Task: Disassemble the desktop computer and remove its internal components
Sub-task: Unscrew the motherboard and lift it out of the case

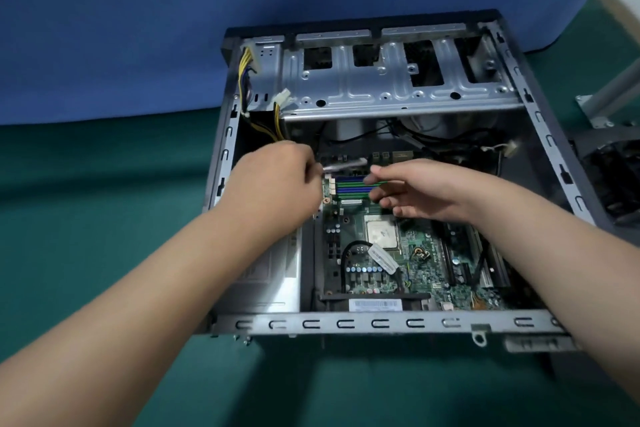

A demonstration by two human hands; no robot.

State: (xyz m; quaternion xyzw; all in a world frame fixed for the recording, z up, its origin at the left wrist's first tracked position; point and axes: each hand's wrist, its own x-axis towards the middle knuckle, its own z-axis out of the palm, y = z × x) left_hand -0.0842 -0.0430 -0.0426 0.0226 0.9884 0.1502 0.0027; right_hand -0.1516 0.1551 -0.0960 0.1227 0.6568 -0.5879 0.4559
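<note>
The open desktop case (381,322) lies on its side, and its green motherboard (426,274) with the bare processor (381,234) faces up. My left hand (277,184) reaches in over the left wall and pinches a pale grey bar-shaped part (346,164), blurred, just above the blue and green memory slots (349,188). My right hand (429,191) comes in from the right. Its loosely bent fingertips rest at the right end of the slots and hide that end. I cannot tell whether a module sits between those fingers.
A metal drive cage (391,80) spans the back of the case. Yellow and black power cables (277,121) hang at the back left, and a silver power supply (270,284) sits at the front left. Another dark component (613,177) lies on the green mat (104,201) at the right.
</note>
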